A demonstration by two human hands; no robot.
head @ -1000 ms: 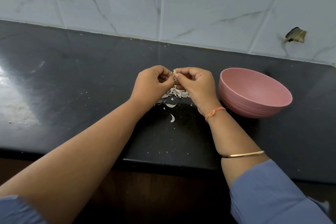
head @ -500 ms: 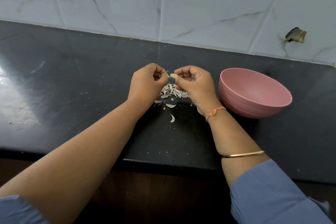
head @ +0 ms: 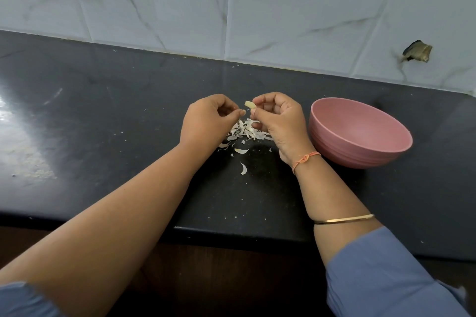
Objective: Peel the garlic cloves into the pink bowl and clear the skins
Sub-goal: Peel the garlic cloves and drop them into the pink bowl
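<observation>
Head camera view, looking down at a black stone counter [head: 103, 116] that meets a pale marbled tile wall [head: 283, 8]. Two bare forearms reach in from the bottom edge. The right hand [head: 279, 121] pinches a small pale garlic clove [head: 249, 105] between thumb and fingertips, raised above the counter. The left hand [head: 206, 121] is just beside it, not touching the clove, fingers curled and thumb tip against the forefinger; whether a scrap of skin sits between them cannot be told. Below and between the hands lies a loose heap of white garlic skins [head: 246, 131], with a few stray flakes nearer the counter's front edge. The pink bowl [head: 342, 152] stands upright on the counter just right of the right hand; its inside is not visible from this angle. The right wrist wears an orange thread bracelet [head: 306, 158], with a thin gold bangle [head: 343, 219] farther up the forearm above a blue sleeve [head: 381, 278]
</observation>
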